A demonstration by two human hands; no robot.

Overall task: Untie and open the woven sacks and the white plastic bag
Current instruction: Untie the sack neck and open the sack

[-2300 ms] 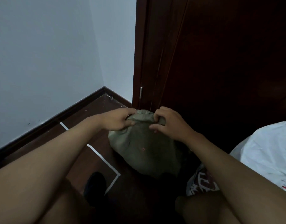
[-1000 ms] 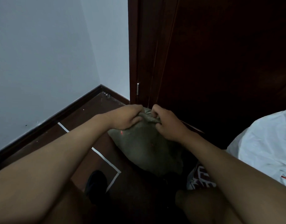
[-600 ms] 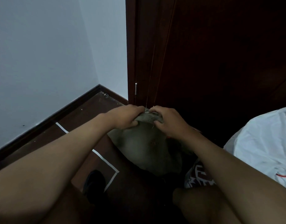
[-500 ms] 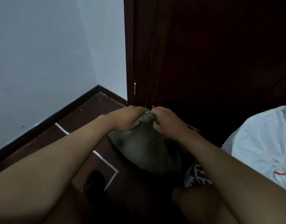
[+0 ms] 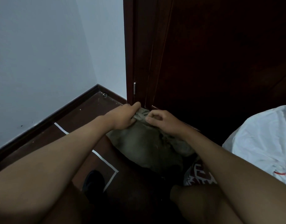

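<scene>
A grey-green woven sack (image 5: pixel 145 147) stands on the dark floor against the door. My left hand (image 5: pixel 125 118) grips the bunched neck of the sack from the left. My right hand (image 5: pixel 163 122) sits at the neck from the right, fingers curled and pinching at the gathered cloth. A white plastic bag (image 5: pixel 265 143) lies at the right edge, with a red mark low on it. A second sack with red and white print (image 5: pixel 199 175) shows between my right forearm and my knee, mostly hidden.
A dark wooden door (image 5: pixel 219 62) and its frame rise right behind the sack. White walls with a dark skirting board (image 5: pixel 58 113) close the corner on the left. White tape lines (image 5: pixel 105 160) mark the floor. A dark shoe (image 5: pixel 93 183) rests near my left knee.
My hands stayed at the sack's neck, working it. The right hand's fingers have lifted and curled over the neck. The view drifted, so the white bag shows more on the right.
</scene>
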